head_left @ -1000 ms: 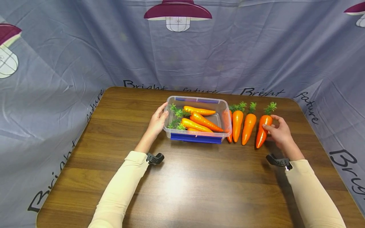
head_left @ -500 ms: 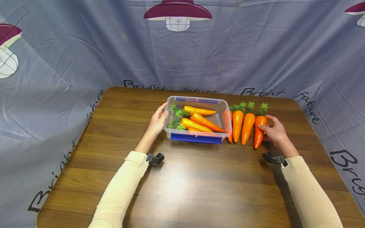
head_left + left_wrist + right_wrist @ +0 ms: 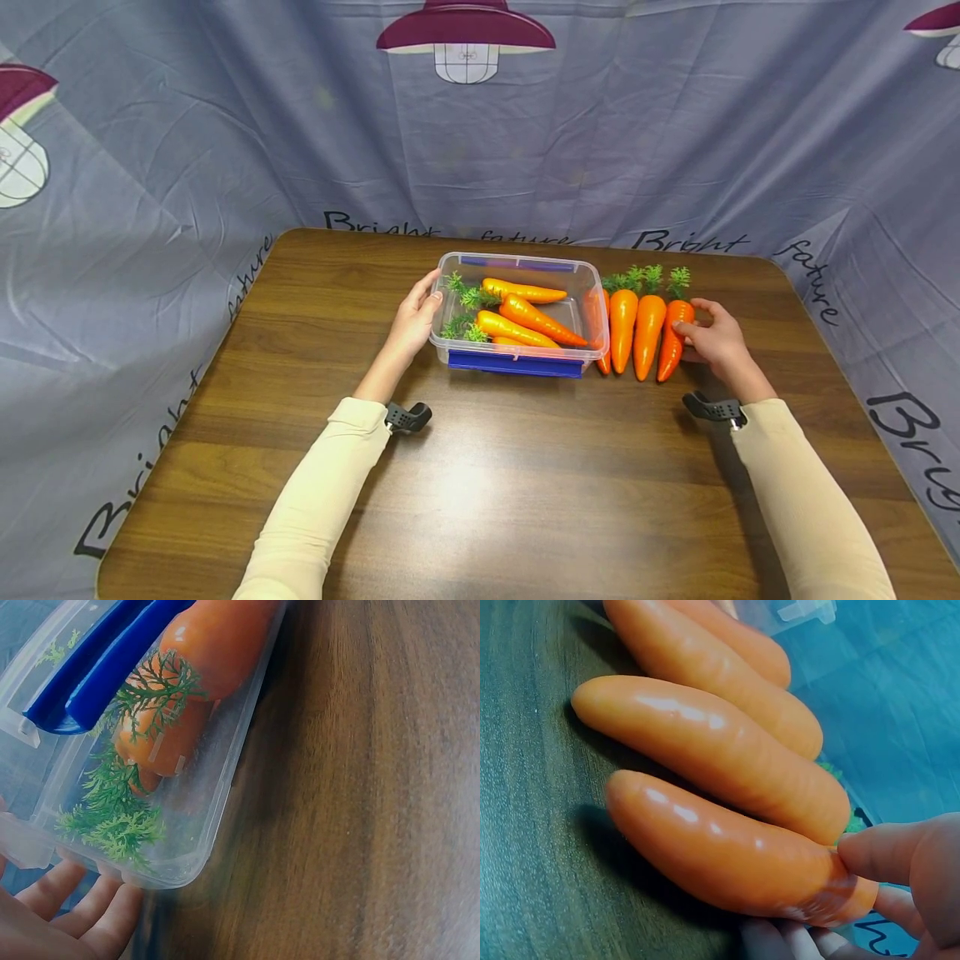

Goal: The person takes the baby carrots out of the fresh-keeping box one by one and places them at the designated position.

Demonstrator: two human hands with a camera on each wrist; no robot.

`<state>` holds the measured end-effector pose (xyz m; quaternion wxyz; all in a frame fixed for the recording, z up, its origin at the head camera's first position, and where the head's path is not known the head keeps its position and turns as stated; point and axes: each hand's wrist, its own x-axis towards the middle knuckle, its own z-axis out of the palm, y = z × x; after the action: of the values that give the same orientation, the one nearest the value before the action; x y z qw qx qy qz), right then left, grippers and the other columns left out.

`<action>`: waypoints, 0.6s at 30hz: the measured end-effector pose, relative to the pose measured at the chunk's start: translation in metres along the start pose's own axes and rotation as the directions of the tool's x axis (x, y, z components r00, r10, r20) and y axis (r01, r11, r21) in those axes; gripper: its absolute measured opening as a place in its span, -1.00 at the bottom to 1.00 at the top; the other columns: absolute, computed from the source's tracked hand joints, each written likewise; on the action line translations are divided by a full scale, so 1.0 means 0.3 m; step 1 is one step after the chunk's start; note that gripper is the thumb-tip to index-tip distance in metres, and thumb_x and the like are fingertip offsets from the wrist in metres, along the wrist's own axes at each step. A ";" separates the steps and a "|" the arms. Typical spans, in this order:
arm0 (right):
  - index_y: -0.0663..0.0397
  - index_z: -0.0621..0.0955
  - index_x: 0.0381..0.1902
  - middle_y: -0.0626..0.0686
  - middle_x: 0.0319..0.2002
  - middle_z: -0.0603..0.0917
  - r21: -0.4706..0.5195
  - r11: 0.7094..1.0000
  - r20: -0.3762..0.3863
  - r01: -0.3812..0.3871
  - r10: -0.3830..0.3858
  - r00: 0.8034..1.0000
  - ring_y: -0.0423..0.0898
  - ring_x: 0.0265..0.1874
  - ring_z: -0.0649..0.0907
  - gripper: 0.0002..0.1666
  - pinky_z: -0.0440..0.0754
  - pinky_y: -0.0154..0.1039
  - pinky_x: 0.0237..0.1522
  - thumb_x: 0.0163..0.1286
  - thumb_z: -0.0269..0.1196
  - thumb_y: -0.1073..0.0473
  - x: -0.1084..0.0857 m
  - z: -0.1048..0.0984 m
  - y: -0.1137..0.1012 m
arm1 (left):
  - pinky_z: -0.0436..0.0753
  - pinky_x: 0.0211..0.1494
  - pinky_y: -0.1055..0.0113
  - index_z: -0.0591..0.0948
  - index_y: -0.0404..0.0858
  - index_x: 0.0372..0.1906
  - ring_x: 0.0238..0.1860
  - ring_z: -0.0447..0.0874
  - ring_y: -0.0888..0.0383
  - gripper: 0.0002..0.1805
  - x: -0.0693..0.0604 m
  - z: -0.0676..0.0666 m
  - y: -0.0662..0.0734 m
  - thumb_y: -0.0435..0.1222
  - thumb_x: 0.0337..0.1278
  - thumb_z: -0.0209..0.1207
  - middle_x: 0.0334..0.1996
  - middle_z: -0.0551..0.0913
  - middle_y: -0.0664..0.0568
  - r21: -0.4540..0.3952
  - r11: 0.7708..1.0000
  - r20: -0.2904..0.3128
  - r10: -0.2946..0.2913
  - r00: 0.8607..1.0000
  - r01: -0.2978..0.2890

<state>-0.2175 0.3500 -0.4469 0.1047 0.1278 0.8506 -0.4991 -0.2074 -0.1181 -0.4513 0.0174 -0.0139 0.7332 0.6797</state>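
Observation:
My left hand (image 3: 414,321) grips the left end of a clear plastic container (image 3: 517,353) with blue clips; in the left wrist view its fingers (image 3: 103,906) lie against the end wall. Several orange carrots with green tops lie inside, among them one carrot (image 3: 540,320) in the middle. My right hand (image 3: 716,337) pinches the thick upper part of the rightmost carrot (image 3: 672,343), thumb on top and fingers at its far side. This carrot (image 3: 727,859) lies close beside a second carrot (image 3: 648,333), in a row along the container's right side.
Further left in the row are another carrot (image 3: 622,329) and one partly hidden by the container's right wall. All stand on a brown wooden table (image 3: 525,483). A grey-blue printed curtain (image 3: 622,150) hangs behind and around it.
My right hand has moved left with its carrot, closing the gap to the row. The neighbouring carrot has also shifted slightly left. My left hand and the container have stayed put.

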 end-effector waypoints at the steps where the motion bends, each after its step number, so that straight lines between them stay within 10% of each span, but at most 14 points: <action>1: 0.26 -0.03 0.59 0.36 0.21 0.36 -0.001 1.000 -0.007 0.001 -0.001 1.000 -0.40 -0.42 0.58 -0.13 0.83 -0.23 -0.29 0.55 0.14 0.16 0.002 0.001 0.001 | 0.45 0.52 -0.03 0.26 -0.15 0.57 0.49 0.38 -0.16 -0.45 0.000 0.000 0.000 -0.31 0.58 -0.10 0.58 0.25 -0.16 -0.003 1.000 0.000 0.002 1.000 -0.002; 18: 0.25 -0.01 0.60 0.22 0.15 0.43 0.044 0.999 -0.048 0.000 0.002 0.999 -0.40 -0.43 0.57 -0.15 0.81 -0.28 -0.34 0.56 0.10 0.09 0.001 -0.010 0.017 | 0.41 0.55 -0.03 0.26 -0.19 0.57 0.49 0.37 -0.18 -0.45 0.001 0.000 0.001 -0.33 0.57 -0.11 0.57 0.26 -0.20 -0.012 1.000 0.004 0.017 1.000 -0.017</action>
<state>-0.2164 0.3551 -0.4497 0.0815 0.1425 0.8417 -0.5143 -0.2077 -0.1180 -0.4509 0.0128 -0.0063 0.7292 0.6842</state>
